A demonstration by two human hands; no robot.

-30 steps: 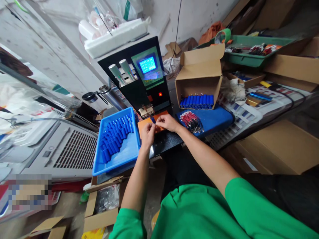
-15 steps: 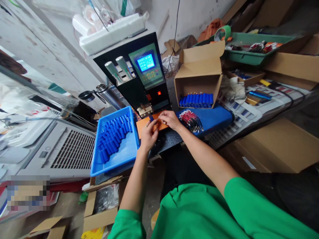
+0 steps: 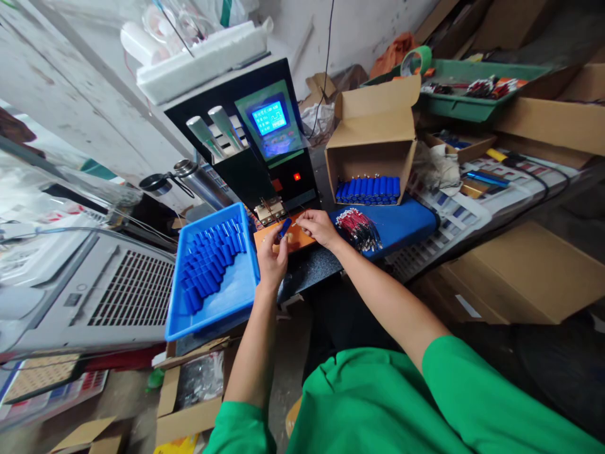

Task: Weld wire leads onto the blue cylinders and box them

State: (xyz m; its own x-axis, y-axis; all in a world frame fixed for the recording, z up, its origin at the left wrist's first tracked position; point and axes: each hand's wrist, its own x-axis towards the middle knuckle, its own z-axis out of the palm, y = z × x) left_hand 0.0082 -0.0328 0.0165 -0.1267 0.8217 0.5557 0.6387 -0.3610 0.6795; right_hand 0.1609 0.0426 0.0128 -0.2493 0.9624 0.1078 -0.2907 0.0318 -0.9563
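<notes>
My left hand (image 3: 271, 255) pinches a small blue cylindrical cell (image 3: 285, 227) and holds it up just below the welding tips (image 3: 269, 209) of a black machine (image 3: 255, 135) with a lit blue screen. My right hand (image 3: 319, 227) is beside it over an orange pad (image 3: 295, 242), fingers closed on what looks like a thin wire at the cell's end. A blue tray (image 3: 222, 300) with several blue cells lies left of my left hand. A bundle of red and black wires (image 3: 360, 228) rests on a blue mat (image 3: 401, 221) to the right.
An open cardboard box (image 3: 373, 142) with a row of blue cells stands behind the mat. A green tray (image 3: 466, 107) sits at the back right among cardboard boxes. A grey vented unit (image 3: 94, 296) lies at the left. A metal flask (image 3: 198, 180) stands beside the machine.
My left hand has lifted the blue cell up toward the welding tips. My right hand has stayed by it over the orange pad. The view has shifted slightly.
</notes>
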